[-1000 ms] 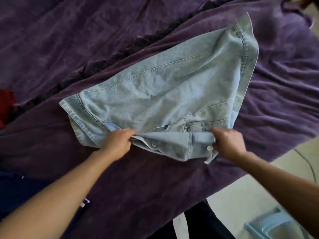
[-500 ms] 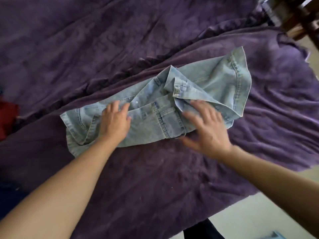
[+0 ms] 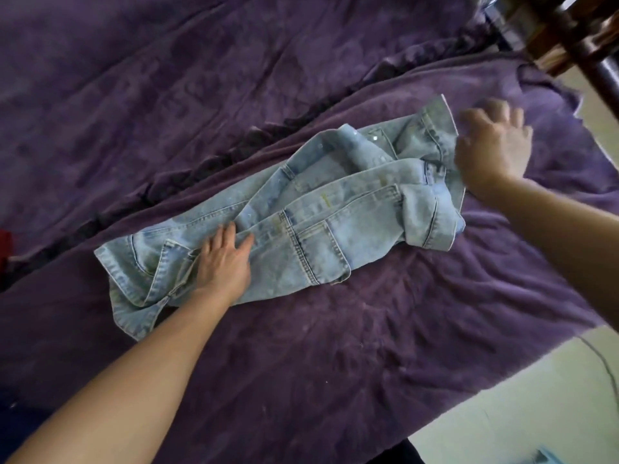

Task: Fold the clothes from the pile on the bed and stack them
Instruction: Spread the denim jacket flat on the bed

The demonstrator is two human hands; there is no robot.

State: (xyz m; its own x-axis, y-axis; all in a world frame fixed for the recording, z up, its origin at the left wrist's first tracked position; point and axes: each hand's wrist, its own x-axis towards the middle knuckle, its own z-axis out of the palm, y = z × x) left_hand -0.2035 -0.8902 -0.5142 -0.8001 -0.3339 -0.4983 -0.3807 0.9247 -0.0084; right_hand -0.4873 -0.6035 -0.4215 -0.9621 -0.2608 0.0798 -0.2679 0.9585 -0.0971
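A light blue denim jacket [image 3: 321, 242] lies folded into a long, rumpled strip across the purple bed cover [image 3: 368, 346]. My left hand [image 3: 224, 262] presses flat on the strip's left part, fingers straight. My right hand [image 3: 492, 145] is at the strip's far right end, by the hem edge. It is blurred by motion and its fingers look bent. Whether they hold the denim does not show.
A red garment [image 3: 5, 249] peeks in at the left edge. Dark wooden furniture [image 3: 576, 38] stands at the top right, beyond the bed's corner. Pale floor [image 3: 536, 406] and a blue object [image 3: 549, 458] lie below the bed's right edge.
The jacket's near edge was gripped in both hands, then folded away from me into a strip. My left hand stays pressed on it; my right hand has moved to the right end.
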